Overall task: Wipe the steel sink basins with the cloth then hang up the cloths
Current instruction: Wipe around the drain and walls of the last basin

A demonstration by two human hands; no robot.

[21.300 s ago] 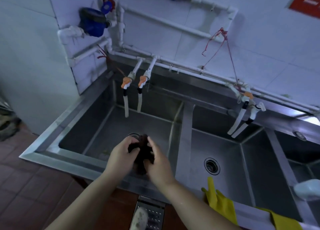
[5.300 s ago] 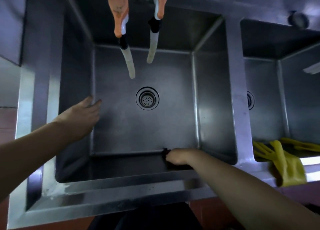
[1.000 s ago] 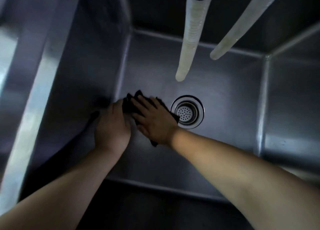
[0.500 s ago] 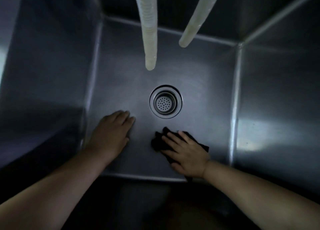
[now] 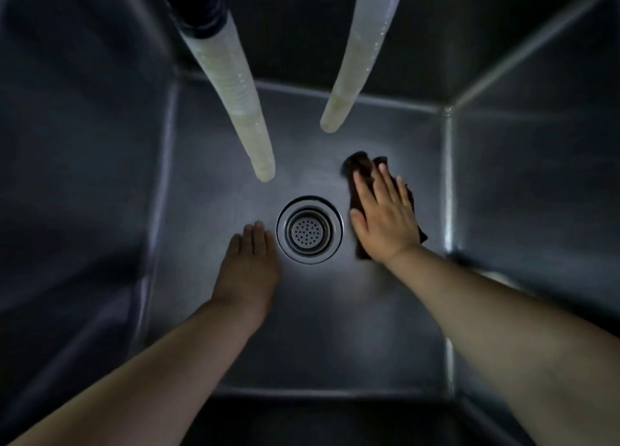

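Right hand [image 5: 385, 226] pressing the dark cloth [image 5: 360, 168] flat on the sink basin [image 5: 335, 328] floor, right of the drain [image 5: 309, 233].

The right fingers [image 5: 379, 185] are lying straight and slightly spread on the cloth, which is showing beyond the fingertips and beside the wrist. The left hand [image 5: 247, 268] is resting flat on the basin floor just left of the drain, fingers straight and together, holding nothing. Two pale hoses [image 5: 235, 90] are hanging above the basin.

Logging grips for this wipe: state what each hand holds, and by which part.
Nothing is gripped. The right hand presses the dark cloth flat on the basin floor, covering its middle. The left hand rests bare beside the drain.
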